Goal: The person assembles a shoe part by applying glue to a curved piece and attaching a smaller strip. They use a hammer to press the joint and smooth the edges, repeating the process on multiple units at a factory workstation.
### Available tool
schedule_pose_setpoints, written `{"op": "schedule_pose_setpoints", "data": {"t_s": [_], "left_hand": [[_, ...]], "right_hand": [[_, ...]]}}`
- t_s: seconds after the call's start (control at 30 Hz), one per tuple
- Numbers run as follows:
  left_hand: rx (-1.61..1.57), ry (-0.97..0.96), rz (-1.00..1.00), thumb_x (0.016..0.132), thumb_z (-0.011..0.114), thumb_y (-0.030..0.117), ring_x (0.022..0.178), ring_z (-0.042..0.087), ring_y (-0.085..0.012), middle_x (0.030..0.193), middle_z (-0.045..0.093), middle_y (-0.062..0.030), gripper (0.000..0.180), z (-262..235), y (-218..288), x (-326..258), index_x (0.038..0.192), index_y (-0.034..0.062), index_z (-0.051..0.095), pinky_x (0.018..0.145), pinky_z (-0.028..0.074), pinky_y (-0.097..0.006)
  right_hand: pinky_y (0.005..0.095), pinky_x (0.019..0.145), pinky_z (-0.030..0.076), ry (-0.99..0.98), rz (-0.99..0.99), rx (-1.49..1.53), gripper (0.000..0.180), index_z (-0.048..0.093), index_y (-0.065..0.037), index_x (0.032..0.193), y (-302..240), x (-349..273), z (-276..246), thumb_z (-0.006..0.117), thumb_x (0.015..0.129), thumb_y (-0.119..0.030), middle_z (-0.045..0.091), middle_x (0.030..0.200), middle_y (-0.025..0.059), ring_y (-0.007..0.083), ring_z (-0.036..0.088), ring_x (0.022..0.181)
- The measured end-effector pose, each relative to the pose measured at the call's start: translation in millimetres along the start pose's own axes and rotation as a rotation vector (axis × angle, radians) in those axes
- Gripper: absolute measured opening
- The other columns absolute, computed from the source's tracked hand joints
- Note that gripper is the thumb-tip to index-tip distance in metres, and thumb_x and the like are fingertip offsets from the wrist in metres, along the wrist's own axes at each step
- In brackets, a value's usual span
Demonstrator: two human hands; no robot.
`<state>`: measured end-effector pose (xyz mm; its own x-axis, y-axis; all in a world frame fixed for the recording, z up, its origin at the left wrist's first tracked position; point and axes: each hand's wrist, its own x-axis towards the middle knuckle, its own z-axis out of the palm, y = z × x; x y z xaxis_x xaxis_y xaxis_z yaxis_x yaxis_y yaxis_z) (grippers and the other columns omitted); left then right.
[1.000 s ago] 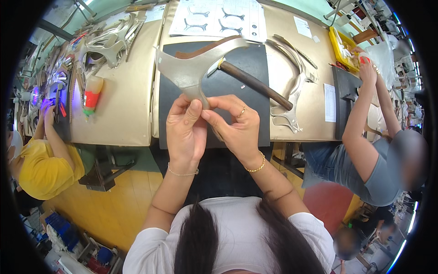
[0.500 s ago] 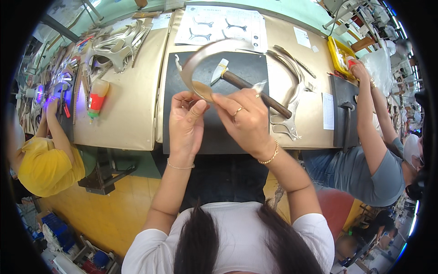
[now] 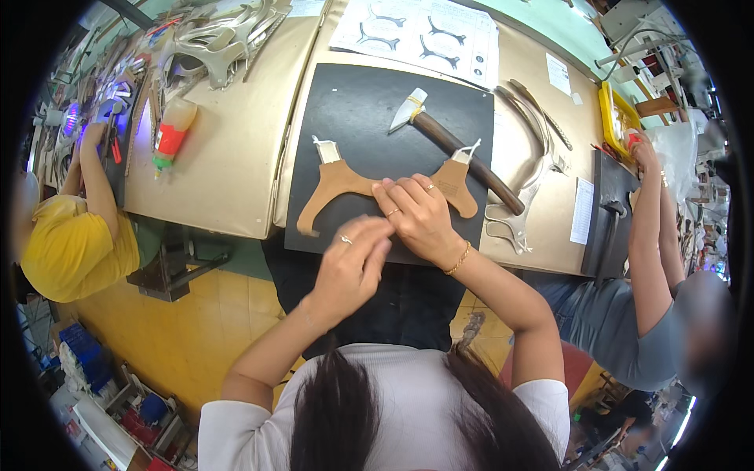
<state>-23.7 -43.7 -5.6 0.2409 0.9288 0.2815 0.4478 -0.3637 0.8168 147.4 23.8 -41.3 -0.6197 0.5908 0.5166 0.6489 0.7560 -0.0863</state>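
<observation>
A tan leather piece (image 3: 328,187) with forked, flared ends lies bowed across the black work mat (image 3: 353,102). Pale tabs with white tips stick out at its upper ends. My right hand (image 3: 420,216) covers its middle, fingers bunched and pressed onto it. My left hand (image 3: 353,259), a little smeared by motion, is just below the piece and beside the right hand, thumb apart from the fingers, with nothing visible in it. A hammer (image 3: 463,157) with a dark wooden handle rests on the mat behind, its handle reaching past the right edge.
Silvery-grey strap pieces (image 3: 536,180) lie right of the mat. Behind it is a printed sheet (image 3: 416,39). To the left are a glue bottle (image 3: 172,137) and a pile of pale pieces (image 3: 224,43). Co-workers sit on both sides, one in a yellow shirt (image 3: 75,255); a yellow tray (image 3: 616,118) is far right.
The piece, held up in both hands before, is now down on the mat, tan side up. My left hand has let go and moved nearer me; my right hand stays on it.
</observation>
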Motion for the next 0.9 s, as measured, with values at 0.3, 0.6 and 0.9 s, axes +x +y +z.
{"op": "schedule_pose_setpoints", "data": {"t_s": [0.3,0.6,0.9], "left_hand": [[0.580,-0.058,0.117,0.083,0.062,-0.001,0.129,0.053,-0.0312,0.135,0.057,-0.0157,0.050,0,-52,4,0.133,-0.0016,0.056,0.112,0.038,-0.050],[0.646,-0.113,0.063,0.081,0.063,0.004,0.128,0.052,-0.0306,0.133,0.058,-0.0153,0.052,1,-44,9,0.132,-0.0004,0.057,0.111,0.037,-0.050],[0.761,-0.138,0.058,0.076,0.071,0.013,0.123,0.054,-0.0268,0.128,0.060,-0.0110,0.053,2,-42,16,0.128,0.0066,0.061,0.107,0.041,-0.049]], "right_hand": [[0.0353,0.081,0.054,-0.026,0.097,-0.003,0.038,0.070,0.003,0.112,-9,-2,-3,0.064,0.076,-0.007,0.069,0.106,0.0109,0.0231,0.066,0.096],[0.0354,0.081,0.054,-0.091,0.133,0.020,0.038,0.069,0.003,0.112,-10,-1,-7,0.064,0.076,-0.008,0.067,0.109,0.0132,0.0245,0.065,0.097],[0.0381,0.086,0.052,-0.117,0.166,0.089,0.042,0.067,0.003,0.114,-8,-1,-9,0.064,0.074,-0.009,0.063,0.111,0.0110,0.0256,0.061,0.100]]}}
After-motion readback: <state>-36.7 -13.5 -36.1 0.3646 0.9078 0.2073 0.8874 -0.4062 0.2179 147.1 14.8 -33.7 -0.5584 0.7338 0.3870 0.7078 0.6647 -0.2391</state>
